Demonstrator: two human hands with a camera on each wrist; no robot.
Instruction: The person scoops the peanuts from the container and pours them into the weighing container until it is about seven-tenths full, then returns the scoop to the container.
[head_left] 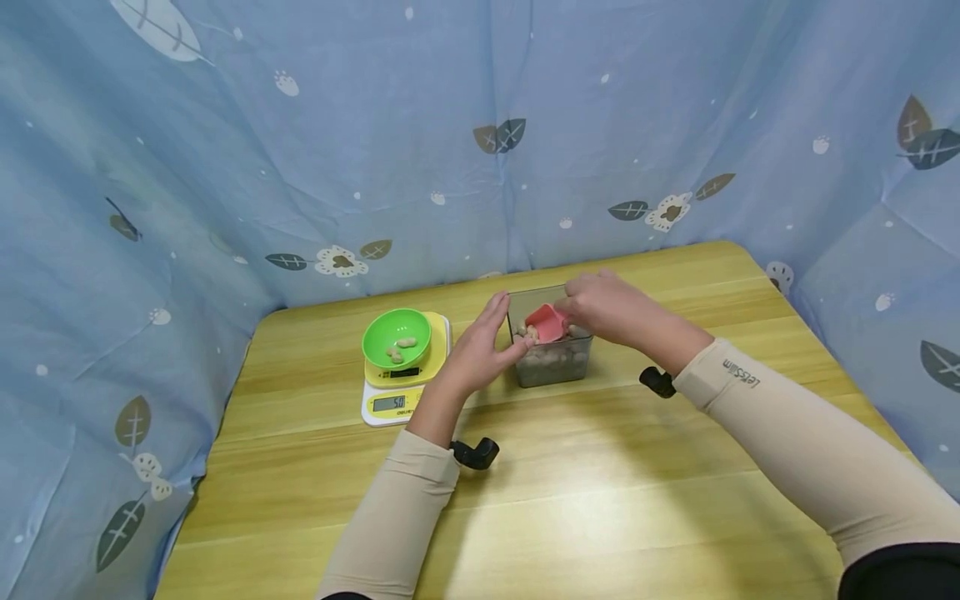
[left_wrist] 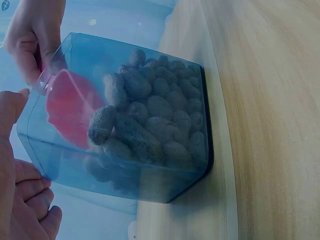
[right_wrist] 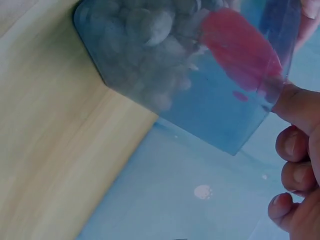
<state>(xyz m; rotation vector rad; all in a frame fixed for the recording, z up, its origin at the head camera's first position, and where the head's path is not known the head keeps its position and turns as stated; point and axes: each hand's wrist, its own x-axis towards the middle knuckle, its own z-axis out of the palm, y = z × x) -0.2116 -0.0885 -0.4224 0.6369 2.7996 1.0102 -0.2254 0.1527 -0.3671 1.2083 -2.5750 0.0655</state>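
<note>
A clear grey-tinted plastic container (head_left: 552,367) stands on the table, holding many unshelled peanuts (left_wrist: 160,130). My left hand (head_left: 477,354) lies along its left side, fingers stretched out and fingertips at the rim, thumb near the front edge. From the right, my right hand (head_left: 606,307) reaches over the container and pinches the handle of a pink scoop (head_left: 547,323). The scoop's bowl is inside the container, tilted, low against the peanuts. Most of its handle is hidden by the fingers.
Left of the container is a yellow and white kitchen scale (head_left: 433,367) with its display lit. A green bowl (head_left: 375,337) with a few peanuts rests on it. Behind the wooden table (head_left: 585,483) hangs a blue patterned curtain (head_left: 420,108).
</note>
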